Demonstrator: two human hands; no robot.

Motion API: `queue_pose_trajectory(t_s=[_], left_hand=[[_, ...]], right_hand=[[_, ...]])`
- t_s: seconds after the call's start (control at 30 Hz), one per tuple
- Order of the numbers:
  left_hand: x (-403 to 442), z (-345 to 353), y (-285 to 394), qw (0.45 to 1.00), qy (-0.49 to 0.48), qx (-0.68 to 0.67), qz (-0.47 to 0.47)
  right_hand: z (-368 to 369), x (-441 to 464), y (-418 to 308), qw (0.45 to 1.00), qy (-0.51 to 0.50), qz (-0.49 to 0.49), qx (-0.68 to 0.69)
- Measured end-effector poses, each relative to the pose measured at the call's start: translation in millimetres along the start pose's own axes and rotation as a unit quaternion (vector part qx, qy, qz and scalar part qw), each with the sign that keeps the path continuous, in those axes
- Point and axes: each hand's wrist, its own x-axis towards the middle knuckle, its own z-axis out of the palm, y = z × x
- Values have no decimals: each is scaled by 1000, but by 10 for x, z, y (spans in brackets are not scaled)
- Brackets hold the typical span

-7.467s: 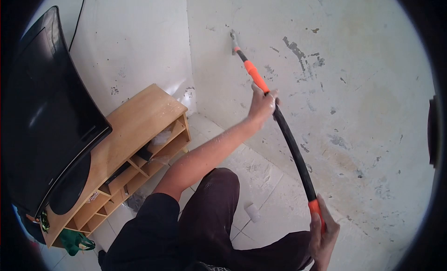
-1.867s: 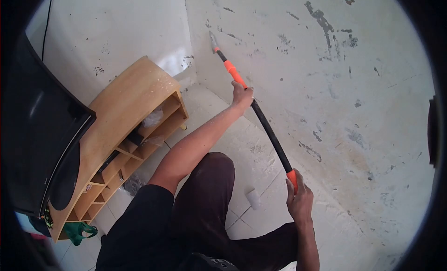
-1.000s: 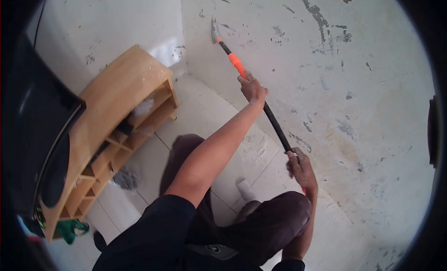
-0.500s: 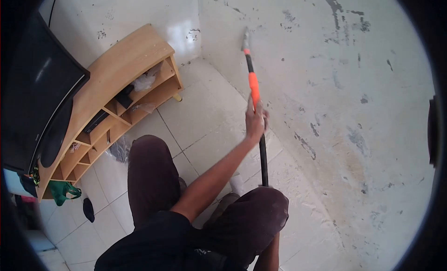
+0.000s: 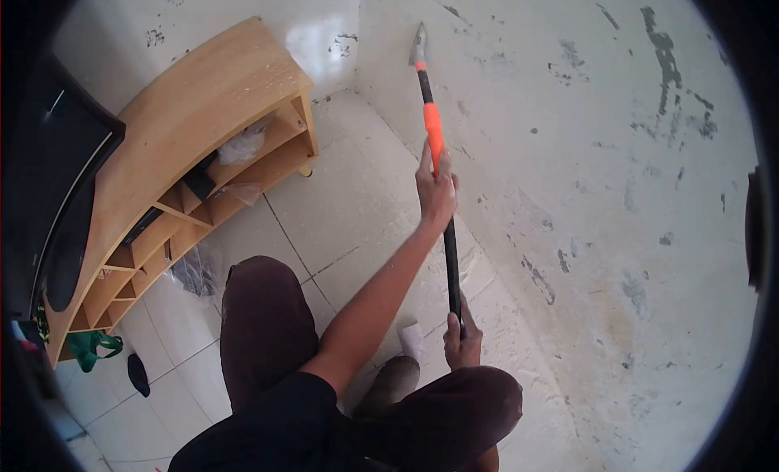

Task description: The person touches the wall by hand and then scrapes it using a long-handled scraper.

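Observation:
A long-handled scraper (image 5: 453,265) with a black shaft and an orange section runs upward in front of me. Its metal blade (image 5: 419,46) is at the pale wall, near the corner; whether it touches the surface I cannot tell. My left hand (image 5: 436,198) is wrapped round the shaft at the lower end of the orange part. Lower down, close to my knee, my right hand (image 5: 464,340) grips the black end of the same handle. Grey patches and scraped marks (image 5: 665,58) cover the wall (image 5: 584,188).
A curved wooden TV stand (image 5: 219,74) with shelves holding plastic bags and dark boxes stands on the left, a black television (image 5: 61,172) on it. On the tiled floor (image 5: 284,220) lie flakes along the wall, a clear plastic bag (image 5: 195,269) and a dark oval thing (image 5: 138,375).
The scraper's blade has gone a little up and left along the wall, with my left hand. My right hand has come into view from behind the knee. The view has shifted slightly.

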Motion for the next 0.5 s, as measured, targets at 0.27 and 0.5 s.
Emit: queue_pose_trajectory(t_s=[0.27,0.5], left_hand=[[642,-282,468,998,-18,30,-53],[-348,11,-7,999,1,21,-42]], right_hand=[[287,486,-693,995,-60,11,82],[-243,-394,327,928,-116,272,227]])
